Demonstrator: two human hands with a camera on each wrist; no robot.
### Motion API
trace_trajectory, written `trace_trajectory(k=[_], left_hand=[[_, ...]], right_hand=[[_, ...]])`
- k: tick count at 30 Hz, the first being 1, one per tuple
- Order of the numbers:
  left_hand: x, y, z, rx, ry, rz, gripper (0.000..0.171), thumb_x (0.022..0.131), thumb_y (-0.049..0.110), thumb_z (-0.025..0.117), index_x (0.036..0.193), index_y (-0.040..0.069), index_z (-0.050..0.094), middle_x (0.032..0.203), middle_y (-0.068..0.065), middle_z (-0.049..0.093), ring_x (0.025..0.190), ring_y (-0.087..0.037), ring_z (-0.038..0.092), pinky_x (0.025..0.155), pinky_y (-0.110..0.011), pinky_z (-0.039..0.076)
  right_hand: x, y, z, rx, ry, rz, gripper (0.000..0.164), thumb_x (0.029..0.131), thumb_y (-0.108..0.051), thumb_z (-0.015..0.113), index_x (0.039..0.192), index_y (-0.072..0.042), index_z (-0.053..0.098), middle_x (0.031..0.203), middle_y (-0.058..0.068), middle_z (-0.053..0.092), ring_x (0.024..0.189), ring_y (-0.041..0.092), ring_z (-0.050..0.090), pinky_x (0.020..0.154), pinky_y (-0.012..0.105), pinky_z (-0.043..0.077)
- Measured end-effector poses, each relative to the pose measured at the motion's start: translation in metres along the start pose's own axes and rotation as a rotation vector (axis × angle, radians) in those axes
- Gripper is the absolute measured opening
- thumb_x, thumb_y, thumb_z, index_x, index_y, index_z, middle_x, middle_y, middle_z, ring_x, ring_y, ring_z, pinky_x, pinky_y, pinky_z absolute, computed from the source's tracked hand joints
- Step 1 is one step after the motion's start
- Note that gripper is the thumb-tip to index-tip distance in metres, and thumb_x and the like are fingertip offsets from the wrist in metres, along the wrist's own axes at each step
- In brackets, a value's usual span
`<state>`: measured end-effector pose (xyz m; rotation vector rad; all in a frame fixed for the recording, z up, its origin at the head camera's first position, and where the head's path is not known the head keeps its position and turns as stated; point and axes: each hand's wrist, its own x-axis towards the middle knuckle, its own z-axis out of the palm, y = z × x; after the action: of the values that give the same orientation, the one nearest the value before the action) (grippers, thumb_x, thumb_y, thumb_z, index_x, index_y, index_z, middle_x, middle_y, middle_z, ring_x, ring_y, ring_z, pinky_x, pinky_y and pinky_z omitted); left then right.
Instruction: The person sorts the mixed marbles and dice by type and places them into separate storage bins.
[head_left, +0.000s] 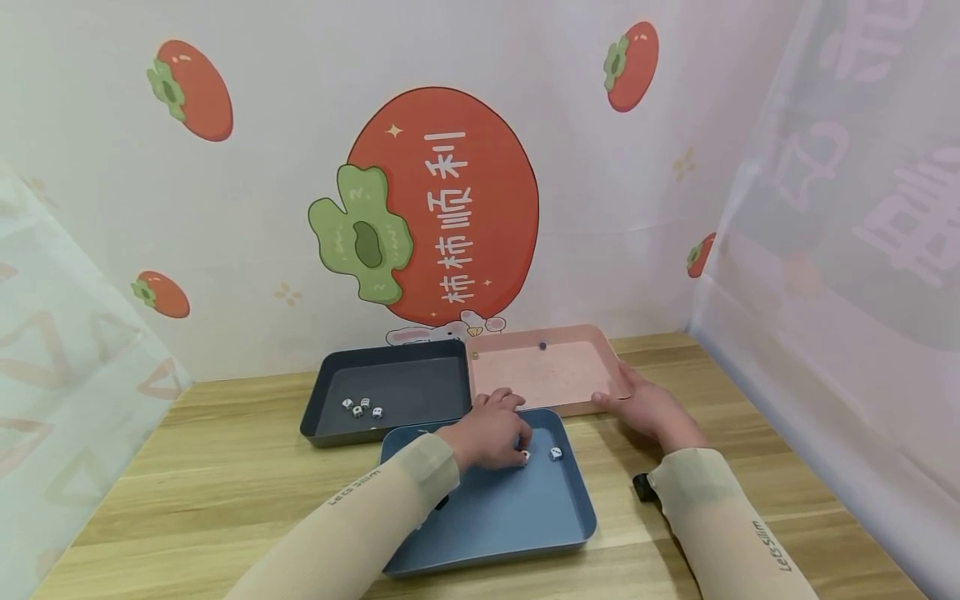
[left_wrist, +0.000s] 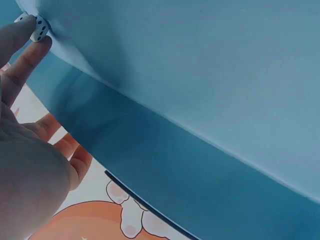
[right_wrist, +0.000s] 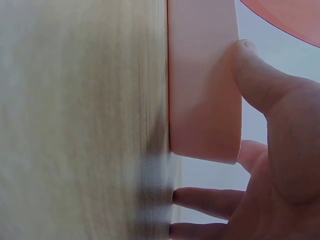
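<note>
My left hand [head_left: 491, 429] reaches over the blue tray [head_left: 517, 517]. Between thumb and index finger it pinches a white die [left_wrist: 40, 28] with dark pips, low against the tray; the other fingers extend past the tray's rim. A second white die [head_left: 556, 453] lies just right of those fingertips. At the near right corner of the pink tray [head_left: 540, 375], my right hand [head_left: 651, 410] rests with its thumb on the rim. Its other fingers stretch out straight along the side, as the right wrist view shows.
Several white dice [head_left: 357, 412] lie in the dark grey tray [head_left: 420, 387], left of the pink one. Inside the pink tray sit a small dark piece [head_left: 543, 346] and a small yellowish piece [head_left: 475, 356]. A printed backdrop [head_left: 585, 233] rises behind the wooden table [head_left: 225, 467].
</note>
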<state>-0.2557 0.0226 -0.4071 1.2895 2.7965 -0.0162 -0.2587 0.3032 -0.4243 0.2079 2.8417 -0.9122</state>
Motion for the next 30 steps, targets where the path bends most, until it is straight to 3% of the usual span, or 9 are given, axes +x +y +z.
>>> trace_trajectory(k=[17, 25, 30], left_hand=[[-0.012, -0.003, -0.014, -0.197, 0.03, -0.069, 0.005, 0.085, 0.039, 0.066, 0.08, 0.037, 0.065, 0.141, -0.005, 0.039, 0.133, -0.024, 0.022, 0.102, -0.055, 0.02], [-0.026, -0.013, -0.022, -0.298, 0.059, -0.103, 0.007, 0.083, 0.039, 0.068, 0.078, 0.038, 0.063, 0.143, -0.003, 0.037, 0.133, -0.022, 0.022, 0.102, -0.053, 0.021], [-0.033, -0.02, -0.02, -0.305, 0.054, -0.134, 0.008, 0.083, 0.04, 0.069, 0.077, 0.038, 0.063, 0.142, -0.003, 0.037, 0.133, -0.024, 0.023, 0.102, -0.053, 0.021]], right_hand=[[-0.001, -0.006, -0.002, 0.007, -0.038, 0.068, 0.107, 0.076, -0.073, 0.052, 0.151, -0.018, -0.002, 0.143, 0.034, 0.022, 0.124, 0.051, 0.028, 0.097, 0.064, 0.022], [-0.005, -0.004, -0.012, 0.015, -0.05, -0.036, 0.097, 0.083, -0.059, 0.057, 0.151, -0.012, 0.005, 0.144, 0.032, 0.022, 0.127, 0.051, 0.024, 0.099, 0.062, 0.021], [-0.008, -0.002, -0.018, 0.005, -0.06, -0.039, 0.092, 0.085, -0.058, 0.055, 0.151, -0.013, 0.009, 0.143, 0.031, 0.024, 0.127, 0.051, 0.024, 0.098, 0.063, 0.021]])
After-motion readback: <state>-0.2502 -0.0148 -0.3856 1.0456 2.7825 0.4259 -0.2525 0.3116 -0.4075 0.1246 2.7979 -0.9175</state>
